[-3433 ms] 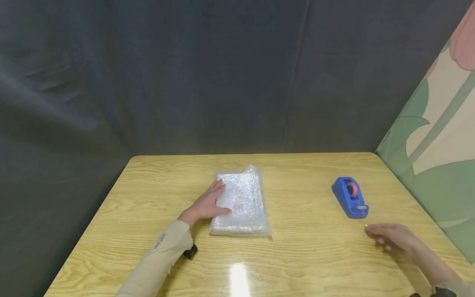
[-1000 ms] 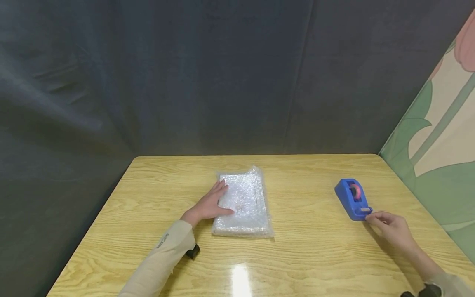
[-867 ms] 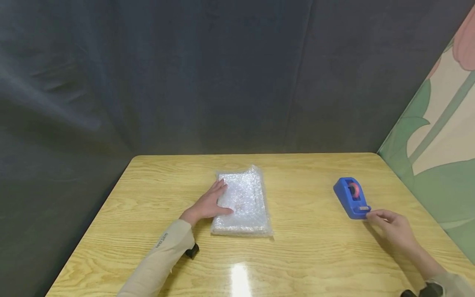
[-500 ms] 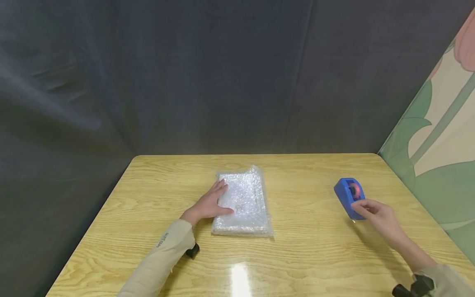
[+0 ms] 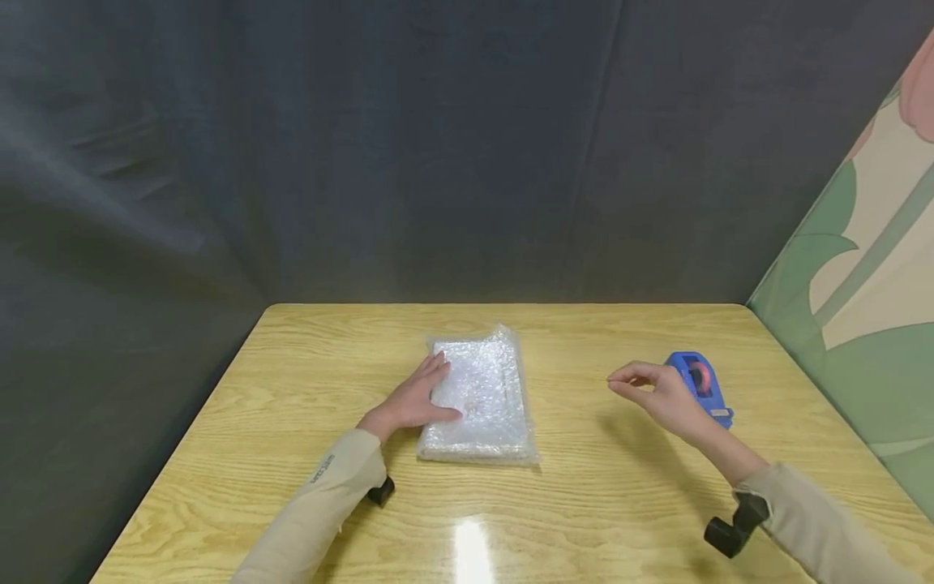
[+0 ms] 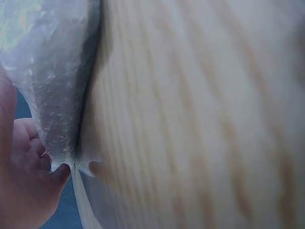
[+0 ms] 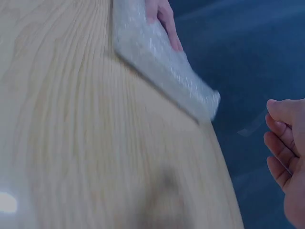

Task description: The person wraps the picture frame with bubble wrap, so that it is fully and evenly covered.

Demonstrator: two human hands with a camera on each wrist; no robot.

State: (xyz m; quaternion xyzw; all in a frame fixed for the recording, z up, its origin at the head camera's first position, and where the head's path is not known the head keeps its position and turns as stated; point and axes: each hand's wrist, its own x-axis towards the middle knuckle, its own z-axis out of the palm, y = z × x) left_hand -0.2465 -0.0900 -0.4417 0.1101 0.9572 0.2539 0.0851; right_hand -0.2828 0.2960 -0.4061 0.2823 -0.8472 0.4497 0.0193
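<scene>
A flat rectangular package in bubble wrap (image 5: 481, 397) lies on the table's middle. My left hand (image 5: 412, 403) rests on its left side, thumb and fingers spread apart. In the left wrist view the wrap (image 6: 52, 71) stands close beside that hand (image 6: 28, 186). My right hand (image 5: 660, 397) is in the air between the package and the blue tape dispenser (image 5: 718, 410). In the right wrist view its thumb and forefinger pinch a short strip of clear tape (image 7: 252, 125). The dispenser, with a pink-cored roll (image 5: 700, 379), is partly hidden behind the right hand.
The wooden table (image 5: 328, 349) has a glare spot near its front edge. A dark curtain (image 5: 438, 162) hangs behind and to the left. At the right is a panel with a tulip pattern (image 5: 876, 324). Both wrists wear black camera mounts (image 5: 737, 523).
My right hand has moved from the dispenser's cutting end leftward and up toward the package, carrying a strip of tape. The left hand and the package have stayed in place.
</scene>
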